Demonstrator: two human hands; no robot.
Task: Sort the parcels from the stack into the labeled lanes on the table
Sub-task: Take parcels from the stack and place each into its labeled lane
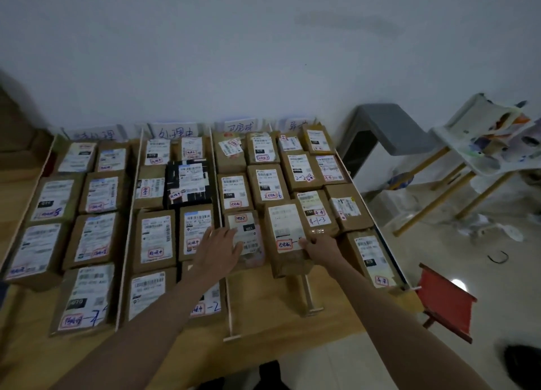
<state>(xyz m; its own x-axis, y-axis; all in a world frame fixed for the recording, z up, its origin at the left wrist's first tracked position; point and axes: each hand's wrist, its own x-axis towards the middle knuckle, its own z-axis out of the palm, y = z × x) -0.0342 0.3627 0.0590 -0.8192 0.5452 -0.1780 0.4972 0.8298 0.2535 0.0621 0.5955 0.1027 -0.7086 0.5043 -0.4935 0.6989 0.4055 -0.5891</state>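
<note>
Nearest us, our two bare forearms reach out over the wooden table (263,325). Our left hand (218,250) lies flat with its fingers straight and spread, holding nothing, its fingertips resting on the near edge of a brown parcel with a pinkish wrap (246,237) whose white label carries a black tag reading "H51", seen upside down. Our right hand (317,246) has its fingers curled around the near right corner of a brown cardboard parcel (285,237), the thumb pressed on its top. That parcel sits in the third lane from the left, tilted so it overlaps the low white divider (307,290) on its right; its white shipping label has blurred print and a red-bordered sticker with red handwriting we cannot read with certainty.

Around them, brown parcels fill four lanes parted by white strips. Some markings are legible: "070" on black tags, "158", and blue handwriting "4-1-3" (317,220) and "-2" (213,307). One black parcel (188,183) stands out in the second lane.

At the far edge, white lane signs (175,131) stand against the wall with blue handwritten characters, too dim to read reliably. To the right, on the floor, stand a red stool (446,301) and a white high chair (480,143).
</note>
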